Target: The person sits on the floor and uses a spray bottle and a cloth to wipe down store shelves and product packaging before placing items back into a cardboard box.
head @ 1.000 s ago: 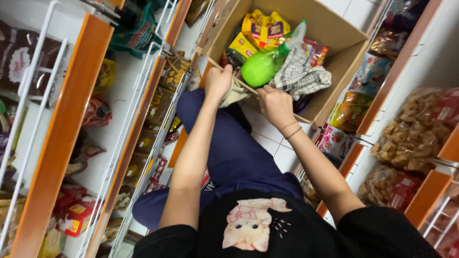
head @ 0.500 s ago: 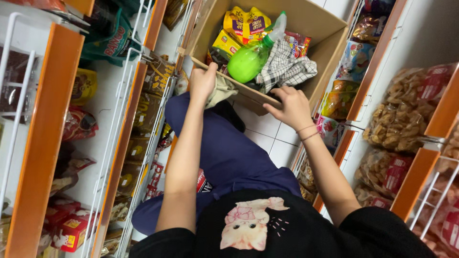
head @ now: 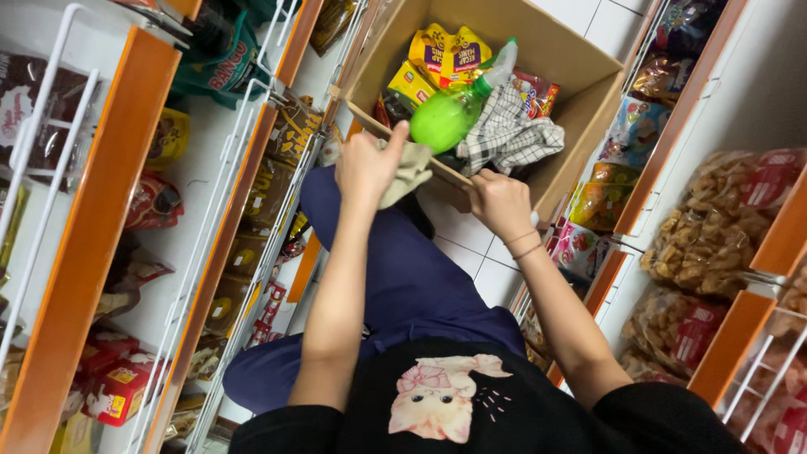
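Between orange shop shelves (head: 92,210), a beige cloth (head: 409,171) is pinched by the left hand (head: 367,166); the cardboard box (head: 580,84) rim is gripped by the right hand (head: 500,204), fingers curled. Lifting the cloth clear seems required next.

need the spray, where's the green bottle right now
Head view, upper middle: the green bottle lies in the cardboard box, beside the checked cloth.

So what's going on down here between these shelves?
A person is crouched in a narrow shop aisle over an open cardboard box. Their left hand grips a beige cloth at the box's near edge, while the right hand rests on that same edge. Inside the box lie a green spray bottle, a checked cloth and yellow snack packets. Shelves of packaged snacks line both sides.
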